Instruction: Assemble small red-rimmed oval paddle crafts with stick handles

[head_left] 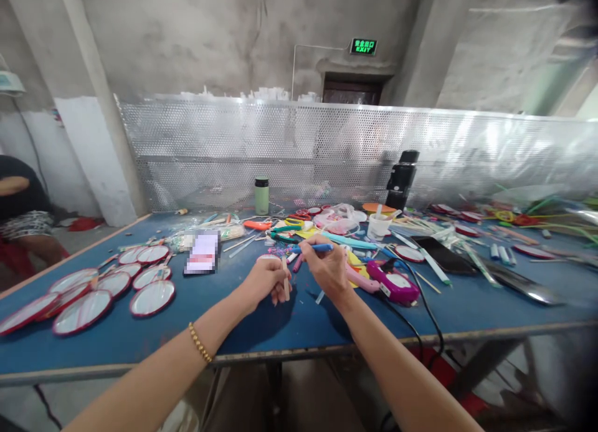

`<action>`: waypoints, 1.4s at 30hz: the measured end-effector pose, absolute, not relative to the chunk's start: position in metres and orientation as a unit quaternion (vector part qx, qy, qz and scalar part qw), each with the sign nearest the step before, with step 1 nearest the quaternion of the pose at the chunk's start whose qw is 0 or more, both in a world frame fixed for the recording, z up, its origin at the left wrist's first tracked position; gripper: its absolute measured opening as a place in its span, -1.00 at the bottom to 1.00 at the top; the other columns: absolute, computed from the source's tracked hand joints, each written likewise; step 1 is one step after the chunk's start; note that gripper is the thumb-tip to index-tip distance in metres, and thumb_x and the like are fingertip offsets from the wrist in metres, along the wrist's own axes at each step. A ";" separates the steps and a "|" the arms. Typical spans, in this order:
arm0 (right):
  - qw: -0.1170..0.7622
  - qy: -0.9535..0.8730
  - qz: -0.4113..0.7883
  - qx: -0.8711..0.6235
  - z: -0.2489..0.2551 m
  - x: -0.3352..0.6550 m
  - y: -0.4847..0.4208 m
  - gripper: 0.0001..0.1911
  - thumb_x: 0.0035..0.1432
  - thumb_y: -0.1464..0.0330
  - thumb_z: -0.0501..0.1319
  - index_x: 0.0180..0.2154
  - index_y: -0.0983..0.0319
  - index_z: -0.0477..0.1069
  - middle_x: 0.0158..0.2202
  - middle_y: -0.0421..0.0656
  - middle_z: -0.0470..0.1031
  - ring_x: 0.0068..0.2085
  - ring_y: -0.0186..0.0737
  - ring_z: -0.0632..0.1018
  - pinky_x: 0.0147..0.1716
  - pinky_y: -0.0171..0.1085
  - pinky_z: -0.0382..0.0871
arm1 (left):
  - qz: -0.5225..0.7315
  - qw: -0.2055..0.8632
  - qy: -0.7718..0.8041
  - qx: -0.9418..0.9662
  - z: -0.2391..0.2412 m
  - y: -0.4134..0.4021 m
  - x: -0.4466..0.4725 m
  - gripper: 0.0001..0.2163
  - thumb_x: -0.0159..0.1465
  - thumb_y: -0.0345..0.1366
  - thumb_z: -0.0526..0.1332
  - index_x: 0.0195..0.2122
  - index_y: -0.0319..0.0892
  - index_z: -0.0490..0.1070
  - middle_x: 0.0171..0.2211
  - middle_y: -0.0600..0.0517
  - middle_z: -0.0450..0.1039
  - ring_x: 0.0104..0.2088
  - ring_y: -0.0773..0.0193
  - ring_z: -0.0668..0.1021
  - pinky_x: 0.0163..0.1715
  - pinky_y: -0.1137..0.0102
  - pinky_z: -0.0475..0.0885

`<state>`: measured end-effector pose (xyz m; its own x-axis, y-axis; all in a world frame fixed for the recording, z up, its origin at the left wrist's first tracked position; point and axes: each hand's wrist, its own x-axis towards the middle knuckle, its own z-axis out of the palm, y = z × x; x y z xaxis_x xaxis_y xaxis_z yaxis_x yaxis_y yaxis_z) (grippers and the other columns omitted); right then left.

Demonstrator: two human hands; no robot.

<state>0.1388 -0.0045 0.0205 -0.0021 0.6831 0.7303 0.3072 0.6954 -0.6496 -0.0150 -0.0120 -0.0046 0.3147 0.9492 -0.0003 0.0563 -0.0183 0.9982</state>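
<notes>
My left hand (265, 281) is closed on a pale, flat wooden stick (286, 278), held upright just above the blue table. A small whitish, red-edged shape shows behind its knuckles; I cannot make out what it is. In my right hand (328, 271) a blue pen (316, 248) lies between thumb and fingers, its tip pointing left toward the stick but apart from it. Close to the right wrist rests a purple and pink glue gun (395, 285) with a black cord. Several round, red-rimmed discs (152, 297) with pale faces lie left of my left hand.
A phone (202, 252) with a lit screen lies left of centre. Behind stand a green bottle (262, 196) and a black flask (402, 181). Pliers, sticks and a white cup (379, 225) clutter the middle. A dark phone (443, 255) lies right. A person (23, 214) sits far left.
</notes>
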 end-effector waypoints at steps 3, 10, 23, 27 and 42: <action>0.592 -0.711 0.156 -0.346 0.016 0.140 -0.009 -0.76 0.16 0.32 0.15 -0.54 0.22 0.36 -0.60 -0.26 0.35 -0.55 -0.33 0.37 -0.50 -0.33 0.25 | 0.408 0.549 0.426 0.592 -0.013 -0.019 -0.013 -0.88 0.14 -0.29 0.18 -0.45 -0.22 0.30 -0.63 0.06 0.44 -0.74 0.38 0.45 -0.82 0.57 0.26; 0.572 -0.731 0.125 -0.351 0.005 0.145 -0.014 -0.76 0.17 0.32 0.15 -0.53 0.23 0.36 -0.59 -0.25 0.35 -0.55 -0.34 0.33 -0.52 -0.33 0.20 | 0.403 0.536 0.402 0.624 -0.020 -0.019 -0.015 -0.87 0.16 -0.27 0.17 -0.44 -0.23 0.30 -0.61 0.06 0.45 -0.72 0.40 0.45 -0.79 0.57 0.29; 0.581 -0.734 0.099 -0.338 0.008 0.142 -0.017 -0.78 0.17 0.33 0.15 -0.51 0.23 0.38 -0.55 -0.22 0.40 -0.51 -0.32 0.37 -0.48 -0.33 0.25 | 0.430 0.510 0.394 0.632 -0.015 -0.023 -0.014 -0.85 0.18 -0.25 0.15 -0.43 -0.22 0.29 -0.64 0.07 0.42 -0.72 0.40 0.44 -0.77 0.56 0.29; 0.584 -0.733 0.112 -0.330 0.009 0.141 -0.019 -0.77 0.17 0.35 0.15 -0.52 0.24 0.40 -0.55 -0.22 0.40 -0.50 -0.33 0.38 -0.47 -0.33 0.26 | 0.424 0.502 0.432 0.617 -0.016 -0.043 -0.020 -0.84 0.18 -0.24 0.16 -0.46 -0.22 0.31 -0.66 0.07 0.40 -0.72 0.38 0.44 -0.78 0.55 0.28; 0.658 -0.691 0.098 -0.282 -0.004 0.123 -0.058 -0.88 0.15 0.46 0.18 -0.43 0.25 0.43 -0.55 -0.26 0.35 -0.53 -0.37 0.36 -0.51 -0.36 0.25 | 0.490 0.389 0.428 0.652 -0.031 -0.074 -0.024 -0.79 0.30 -0.17 0.05 -0.36 -0.19 0.31 -0.54 0.12 0.41 -0.68 0.46 0.34 -0.66 0.54 0.23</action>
